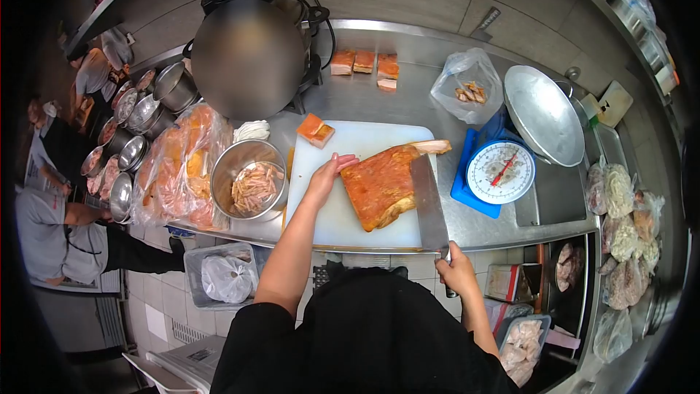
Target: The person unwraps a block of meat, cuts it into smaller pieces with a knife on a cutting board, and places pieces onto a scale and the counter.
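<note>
- Head view, writing: the scale (500,173) has a white dial with a red needle; its markings are too small to read.
- The meat (379,182), a large browned slab, lies on the white board (321,211), between the two hands.
- The left hand (333,174) is unclenched, fingers stretched out at the slab's upper left edge; whether it presses down, I cannot tell.
- The right hand (459,271) is closed around the handle of the cleaver (432,208), out past the counter's front edge.
- The blade stands along the slab's right end, just below the pale tip that sticks out past the board's right edge.
- The slab's lowest corner is near the board's front edge; white surface shows left of it and above it.
- A smaller piece (315,131) sits at the board's upper left corner.
- Behind the board, open steel counter (408,106) runs back to the chunks (364,63) near the wall.
- Room is tighter at the sides: the pot (222,190) of meat strips stands just left of the board, the scale near its right edge.
</note>
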### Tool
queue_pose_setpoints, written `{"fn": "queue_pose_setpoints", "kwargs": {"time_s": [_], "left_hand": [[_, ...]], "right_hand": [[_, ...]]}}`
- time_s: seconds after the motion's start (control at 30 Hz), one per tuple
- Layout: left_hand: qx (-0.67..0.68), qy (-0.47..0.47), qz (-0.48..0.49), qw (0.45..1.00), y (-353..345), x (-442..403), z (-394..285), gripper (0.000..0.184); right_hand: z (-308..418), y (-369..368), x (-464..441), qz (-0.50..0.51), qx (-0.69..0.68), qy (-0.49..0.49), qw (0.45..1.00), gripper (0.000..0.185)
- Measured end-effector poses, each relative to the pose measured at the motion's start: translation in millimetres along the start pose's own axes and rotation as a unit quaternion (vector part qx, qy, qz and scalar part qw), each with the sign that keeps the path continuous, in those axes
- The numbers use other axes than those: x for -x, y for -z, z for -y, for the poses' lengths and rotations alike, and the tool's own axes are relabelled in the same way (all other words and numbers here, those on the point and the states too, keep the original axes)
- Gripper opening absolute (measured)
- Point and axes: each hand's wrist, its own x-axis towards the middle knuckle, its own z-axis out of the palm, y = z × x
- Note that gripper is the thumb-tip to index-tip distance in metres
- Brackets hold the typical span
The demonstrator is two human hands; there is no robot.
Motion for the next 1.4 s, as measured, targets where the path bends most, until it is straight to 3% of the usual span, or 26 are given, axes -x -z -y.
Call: {"fn": "queue_pose_setpoints", "kwargs": {"time_s": [0.47, 0.6, 0.67, 0.73, 0.8, 0.87, 1.07, 1.4], "left_hand": [[-0.013, -0.002, 0.011, 1.0, 0, -2, 3, 0.065], [0.001, -0.004, 0.0, 1.0, -4, -2, 3, 0.059], [-0.076, -0.061, -0.009, 0.995, -7, -5, 7, 0.046], [-0.144, -0.063, -0.025, 0.987, -11, -11, 15, 0.037], [-0.211, -0.067, -0.042, 0.974, -14, -16, 15, 0.029], [-0.343, -0.158, -0.057, 0.924, -16, -18, 9, 0.02], [-0.413, -0.215, -0.04, 0.884, -15, -26, 7, 0.018], [-0.424, -0.234, -0.034, 0.874, -15, -26, 9, 0.019]], "right_hand": [[2, 2, 2, -0.001, 0.011, -0.012, 1.0, 0.029], [46, 12, 19, -0.026, 0.124, 0.037, 0.991, 0.031], [75, 9, 20, -0.028, 0.157, 0.057, 0.986, 0.031], [96, 2, 15, -0.028, 0.233, 0.128, 0.964, 0.032], [121, -5, 8, -0.016, 0.261, 0.137, 0.955, 0.028], [130, -14, -1, 0.002, 0.311, 0.157, 0.938, 0.023], [133, -28, -7, 0.0, 0.326, 0.177, 0.929, 0.025], [138, -39, -2, -0.005, 0.336, 0.164, 0.927, 0.025]]}}
